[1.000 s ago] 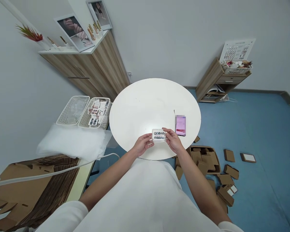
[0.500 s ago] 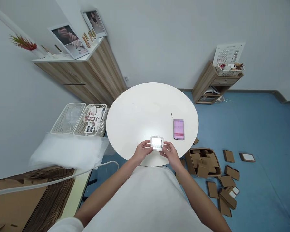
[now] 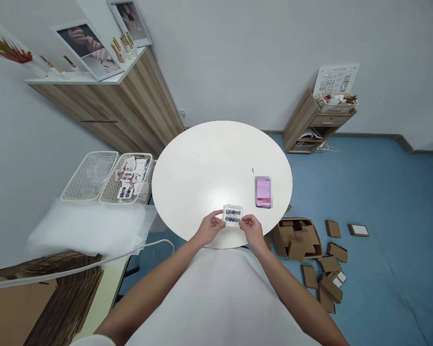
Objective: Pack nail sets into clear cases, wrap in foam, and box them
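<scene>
A clear case of press-on nails (image 3: 233, 215) is held over the near edge of the white round table (image 3: 216, 158). Two rows of dark, shiny nails show through its lid. My left hand (image 3: 210, 228) grips the case by its left side, thumb at the lower corner. On the right side, the thumb and fingers of my right hand (image 3: 251, 228) pinch the lower corner. A phone (image 3: 263, 192) with a pixelated pink screen lies on the table to the right of the case.
Left of the table stand a white basket (image 3: 106, 194) with nail packs and another basket (image 3: 70, 190) with clear plastic. White wrapping sheets (image 3: 90, 228) and flattened cardboard (image 3: 72, 298) lie nearer. An open carton (image 3: 279, 240) and several small brown boxes (image 3: 309, 276) are on the floor at right.
Glare has left the case, so the nails inside now show clearly. Both hands still hold it, with the right fingers lower on its corner. The camera view has shifted slightly.
</scene>
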### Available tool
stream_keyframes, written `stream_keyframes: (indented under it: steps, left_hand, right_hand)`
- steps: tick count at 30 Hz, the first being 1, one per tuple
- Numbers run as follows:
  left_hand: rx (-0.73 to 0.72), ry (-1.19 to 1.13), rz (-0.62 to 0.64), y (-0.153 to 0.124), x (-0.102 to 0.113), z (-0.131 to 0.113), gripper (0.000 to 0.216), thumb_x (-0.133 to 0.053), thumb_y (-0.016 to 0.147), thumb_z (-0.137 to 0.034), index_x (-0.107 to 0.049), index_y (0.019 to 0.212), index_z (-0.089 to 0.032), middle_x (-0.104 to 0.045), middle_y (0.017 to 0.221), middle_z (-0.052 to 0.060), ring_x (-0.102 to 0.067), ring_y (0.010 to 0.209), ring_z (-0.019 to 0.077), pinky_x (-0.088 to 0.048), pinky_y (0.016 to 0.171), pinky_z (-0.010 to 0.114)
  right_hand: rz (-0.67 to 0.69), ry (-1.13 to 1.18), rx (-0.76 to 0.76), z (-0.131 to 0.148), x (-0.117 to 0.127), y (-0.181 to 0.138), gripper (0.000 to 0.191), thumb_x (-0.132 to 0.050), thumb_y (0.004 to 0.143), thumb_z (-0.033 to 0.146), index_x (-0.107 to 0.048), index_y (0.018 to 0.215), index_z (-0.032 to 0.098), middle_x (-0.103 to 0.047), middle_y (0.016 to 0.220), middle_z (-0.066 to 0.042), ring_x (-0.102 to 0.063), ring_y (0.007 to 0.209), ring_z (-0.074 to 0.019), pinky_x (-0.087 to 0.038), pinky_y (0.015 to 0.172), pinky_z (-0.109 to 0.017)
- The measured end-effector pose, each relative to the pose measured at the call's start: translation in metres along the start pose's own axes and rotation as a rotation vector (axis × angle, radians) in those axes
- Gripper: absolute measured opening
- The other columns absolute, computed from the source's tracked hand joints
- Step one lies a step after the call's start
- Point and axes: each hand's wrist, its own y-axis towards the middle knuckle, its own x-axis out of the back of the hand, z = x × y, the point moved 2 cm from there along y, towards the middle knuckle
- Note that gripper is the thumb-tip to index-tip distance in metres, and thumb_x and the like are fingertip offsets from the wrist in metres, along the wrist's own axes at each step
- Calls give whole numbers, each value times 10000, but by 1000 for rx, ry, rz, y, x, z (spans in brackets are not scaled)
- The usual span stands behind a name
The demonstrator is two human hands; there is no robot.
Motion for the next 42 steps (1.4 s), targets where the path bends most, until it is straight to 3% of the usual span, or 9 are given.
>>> stream_keyframes:
  steps: [4, 10, 13, 17, 22, 25, 31, 38, 42]
  left_hand:
    - [9, -7, -6, -1, 0, 5, 507, -653, 684, -345, -497, 1131, -164, -617, 710, 23, -610, 720, 157, -447, 755, 324]
    - [76, -31, -31, -4, 0, 8, 524, -651, 689, -340, -487, 1154, -164, -612, 714, 19, -612, 729, 157, -441, 778, 332]
    - [88, -54, -44, -5, 5, 10, 514, -653, 687, -331, -497, 1148, -167, -608, 725, 19, -609, 738, 155, -438, 778, 321]
    - [96, -70, -29, -7, 19, 13, 510, -647, 694, -331, -494, 1153, -171, -592, 721, 11, -602, 729, 149, -435, 770, 313]
    - [103, -92, 9, -12, 42, 15, 499, -644, 697, -338, -501, 1145, -167, -575, 690, -1, -597, 733, 149, -425, 784, 317]
    - [88, -98, 32, -12, 61, 17, 486, -631, 709, -331, -502, 1146, -162, -565, 678, -6, -588, 726, 140, -418, 791, 316]
    - [45, -51, 45, -9, 114, 16, 572, -637, 692, -302, -461, 1224, -184, -554, 719, -2, -554, 686, 117, -418, 685, 257]
    - [-88, 94, 170, -6, 187, 5, 778, -675, 626, -253, -336, 1327, -261, -595, 765, -14, -559, 727, 136, -412, 729, 251]
    - [-166, 252, 166, 6, 225, 5, 734, -659, 639, -247, -367, 1312, -262, -608, 722, -19, -559, 684, 145, -411, 684, 233]
  right_hand:
    - [36, -4, -8, -1, 0, 3, 329, -691, 603, 394, -464, 768, 222, -531, 715, 18, -537, 662, -129, -451, 668, -295]
    - [126, -130, -42, -4, 1, 6, 391, -620, 672, 401, -465, 991, 236, -575, 880, -14, -567, 676, -136, -461, 665, -311]
    - [192, -221, 23, -5, -2, 3, 423, -602, 687, 388, -463, 1063, 251, -566, 1077, -57, -591, 823, -178, -458, 764, -364]
    - [294, -382, 217, -2, -8, 2, 468, -653, 647, 322, -492, 1083, 266, -343, 1368, -69, -503, 1082, -226, -401, 901, -413]
    - [446, -533, 310, -1, -23, 8, 512, -689, 606, 304, -529, 1091, 279, -329, 1389, -48, -363, 1230, -254, -391, 927, -431]
    - [463, -615, 343, -2, -40, 13, 466, -674, 631, 296, -539, 1077, 285, -359, 1373, -40, -388, 1215, -250, -362, 962, -450]
    - [373, -717, 409, -9, -93, 13, 383, -642, 664, 297, -545, 1033, 266, -421, 1314, -63, -415, 1190, -252, -373, 953, -461]
    - [336, -760, 374, -21, -157, 19, 365, -648, 657, 307, -549, 1007, 266, -429, 1299, -62, -416, 1186, -255, -362, 962, -471]
    - [376, -731, 329, -24, -190, 33, 393, -665, 642, 304, -565, 1022, 287, -416, 1320, -39, -398, 1205, -252, -334, 988, -471]
